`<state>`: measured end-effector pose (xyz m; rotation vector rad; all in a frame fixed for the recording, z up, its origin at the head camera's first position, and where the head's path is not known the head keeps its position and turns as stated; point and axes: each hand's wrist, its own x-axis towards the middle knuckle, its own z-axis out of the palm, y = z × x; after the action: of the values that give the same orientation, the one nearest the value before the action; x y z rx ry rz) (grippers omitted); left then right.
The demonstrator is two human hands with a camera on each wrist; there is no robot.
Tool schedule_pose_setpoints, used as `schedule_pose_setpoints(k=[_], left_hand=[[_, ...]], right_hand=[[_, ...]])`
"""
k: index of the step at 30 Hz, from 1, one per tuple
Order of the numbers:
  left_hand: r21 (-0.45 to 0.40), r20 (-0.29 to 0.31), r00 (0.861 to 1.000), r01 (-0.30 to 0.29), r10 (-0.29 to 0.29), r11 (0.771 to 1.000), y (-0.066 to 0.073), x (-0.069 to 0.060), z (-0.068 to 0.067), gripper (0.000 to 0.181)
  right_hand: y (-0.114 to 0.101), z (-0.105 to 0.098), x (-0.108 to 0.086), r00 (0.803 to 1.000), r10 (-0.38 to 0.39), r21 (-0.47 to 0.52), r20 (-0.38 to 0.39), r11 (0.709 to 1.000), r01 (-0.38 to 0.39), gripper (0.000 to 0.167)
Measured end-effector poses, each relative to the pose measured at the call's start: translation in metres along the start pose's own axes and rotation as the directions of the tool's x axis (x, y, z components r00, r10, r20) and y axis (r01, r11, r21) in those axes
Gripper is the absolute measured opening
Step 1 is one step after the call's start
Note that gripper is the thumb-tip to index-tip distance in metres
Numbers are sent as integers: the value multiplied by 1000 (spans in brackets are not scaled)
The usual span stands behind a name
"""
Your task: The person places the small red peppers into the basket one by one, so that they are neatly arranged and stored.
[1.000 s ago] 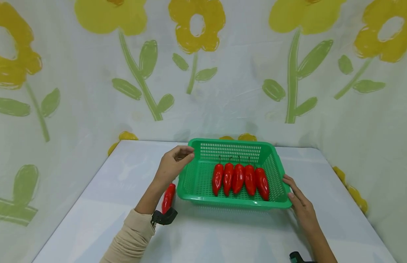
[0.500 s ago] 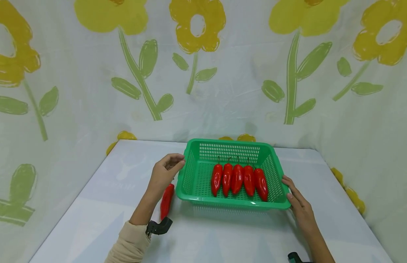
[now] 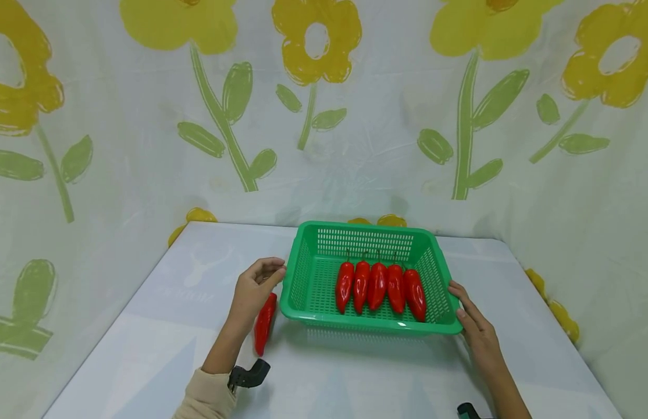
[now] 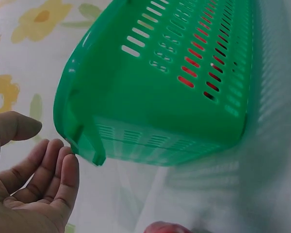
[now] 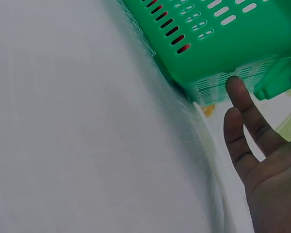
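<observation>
A green plastic basket (image 3: 324, 320) with slotted walls holds several red peppers (image 3: 377, 286) lying side by side, stems toward the far wall. One more red pepper (image 3: 264, 325) lies on the table, left of the basket and beside my left wrist. My left hand (image 3: 253, 289) is at the basket's left side; in the left wrist view its fingertips meet the rim's handle lip while the thumb stays apart. My right hand (image 3: 479, 331) rests against the basket's right side near the front corner. Two of its fingers (image 5: 254, 121) extend loosely under the rim in the right wrist view.
The white table (image 3: 146, 331) has a faint pale-blue pattern. Behind and beside it hangs a white cloth (image 3: 376, 163) printed with yellow flowers and green leaves. A black wrist strap piece (image 3: 249, 374) juts out from my left wrist.
My left hand has moved from over the basket's left rim down, left and nearer me, showing more of the loose pepper. The basket and right hand stay about where they were.
</observation>
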<state>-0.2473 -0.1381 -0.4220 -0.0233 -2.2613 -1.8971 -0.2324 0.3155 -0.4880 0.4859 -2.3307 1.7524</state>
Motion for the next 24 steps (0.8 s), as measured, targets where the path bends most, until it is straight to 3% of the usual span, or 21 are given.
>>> schedule_pose_setpoints(k=[7,24], left_hand=[[27,-34,999,-31,32,999,-11,-5,-4,32],[46,-79,996,37,-33,998,-28,-18,-10,30]], right_hand=[[-1,0,-1,1000,3,1,-1,1000,-3,45],[-7,1,0,1000,27,-40,-13,999,-28,46]])
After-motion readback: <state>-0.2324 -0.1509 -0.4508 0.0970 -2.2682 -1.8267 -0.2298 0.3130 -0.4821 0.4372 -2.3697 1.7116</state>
